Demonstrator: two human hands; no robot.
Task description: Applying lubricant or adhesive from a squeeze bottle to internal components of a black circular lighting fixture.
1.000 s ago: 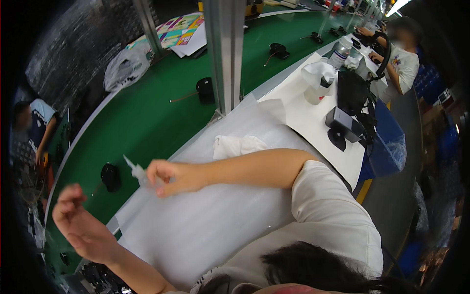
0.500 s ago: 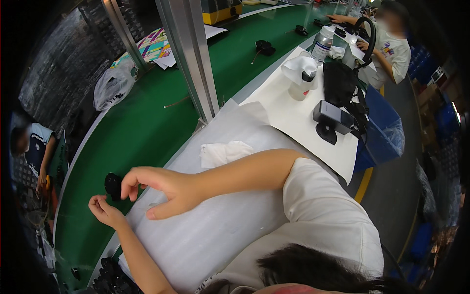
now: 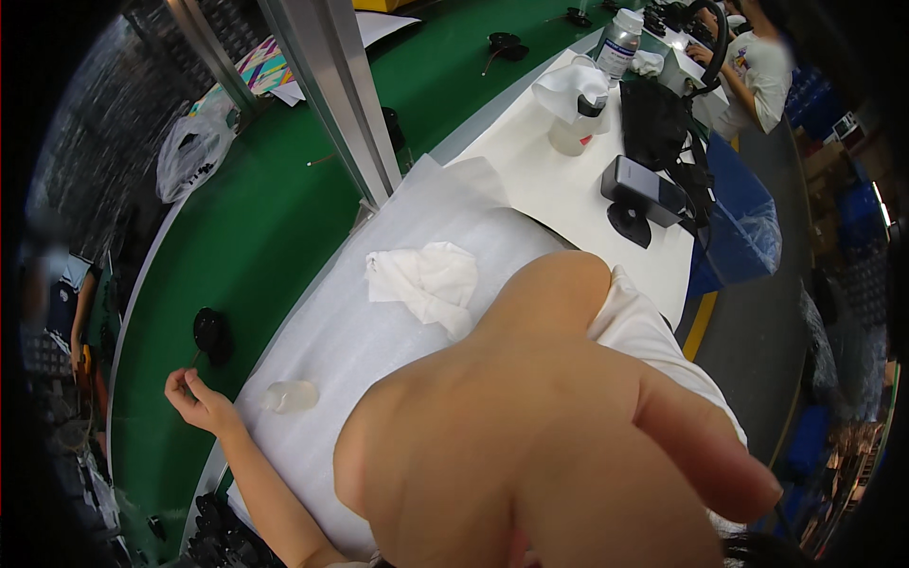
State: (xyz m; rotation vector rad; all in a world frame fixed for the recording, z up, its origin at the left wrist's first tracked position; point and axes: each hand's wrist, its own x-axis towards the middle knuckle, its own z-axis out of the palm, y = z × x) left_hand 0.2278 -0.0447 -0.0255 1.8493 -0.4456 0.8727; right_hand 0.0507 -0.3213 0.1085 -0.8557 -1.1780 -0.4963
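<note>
My right hand (image 3: pixel 530 454) is raised very near the camera and fills the lower middle, blurred. One digit sticks out to the right; the other fingertips are hidden, and I see nothing held. At the left, my left hand (image 3: pixel 197 405) is over the edge of the green conveyor belt, its fingers loosely curled and thumb apart from them. Just beyond it a round black part (image 3: pixel 210 331) with a thin wire lies on the belt. A small clear, whitish object (image 3: pixel 290 397) rests on the white foam sheet (image 3: pixel 312 331). A crumpled white cloth (image 3: pixel 426 282) lies farther along.
A metal post (image 3: pixel 331 85) rises beside the belt (image 3: pixel 275 189). On a white board to the right are a cloth-topped bottle (image 3: pixel 573 118), a metal bottle (image 3: pixel 617 45), a grey box-shaped device (image 3: pixel 644 189) and a black bag (image 3: pixel 653 123). A blue bin (image 3: pixel 739 227) stands beyond. Co-workers are farther off.
My right hand has swung from beside the left hand up toward the camera, uncovering the small clear object. The left hand has stayed near the black part. The view has shifted slightly.
</note>
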